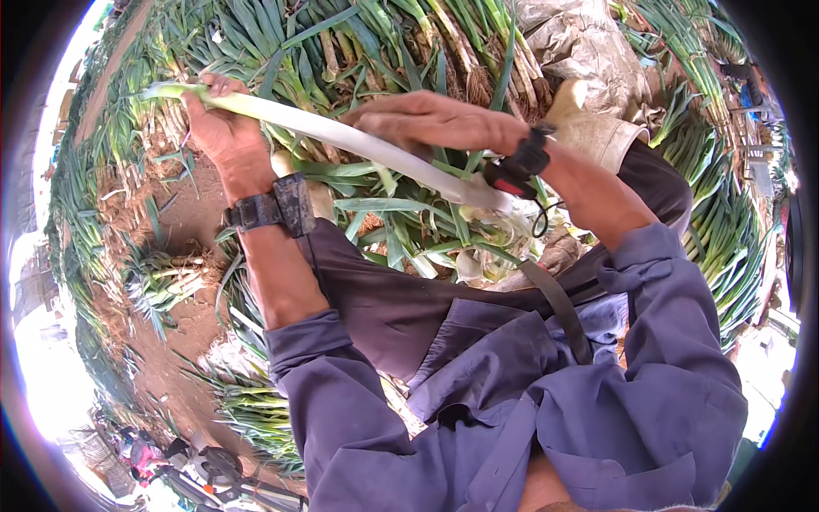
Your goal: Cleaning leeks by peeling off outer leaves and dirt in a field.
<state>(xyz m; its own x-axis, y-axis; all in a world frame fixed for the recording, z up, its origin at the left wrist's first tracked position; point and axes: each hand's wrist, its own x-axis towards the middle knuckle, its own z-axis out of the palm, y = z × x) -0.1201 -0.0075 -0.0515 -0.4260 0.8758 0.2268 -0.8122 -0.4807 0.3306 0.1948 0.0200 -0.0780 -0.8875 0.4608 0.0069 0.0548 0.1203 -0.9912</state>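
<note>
A long, pale leek (pixel 333 132) slants across in front of me, its greenish end at the upper left and its white end low beside my right wrist. My left hand (pixel 223 128) is closed around the leek near the greenish end. Just above the stalk's middle, my right hand (pixel 435 121) reaches leftward with its fingers stretched out and slightly blurred. Its thumb side is partly hidden, and I cannot tell whether it touches the leek. Loose green leaves (pixel 392 205) and pale peelings (pixel 486 260) lie below the stalk, between my legs.
Heaped leeks (pixel 341 51) with roots fill the far side, and more bundles (pixel 717 222) line the right. A small leek pile (pixel 166 277) lies on the brown soil (pixel 183 205) at left. Crumpled sacking (pixel 589 51) sits at the far right.
</note>
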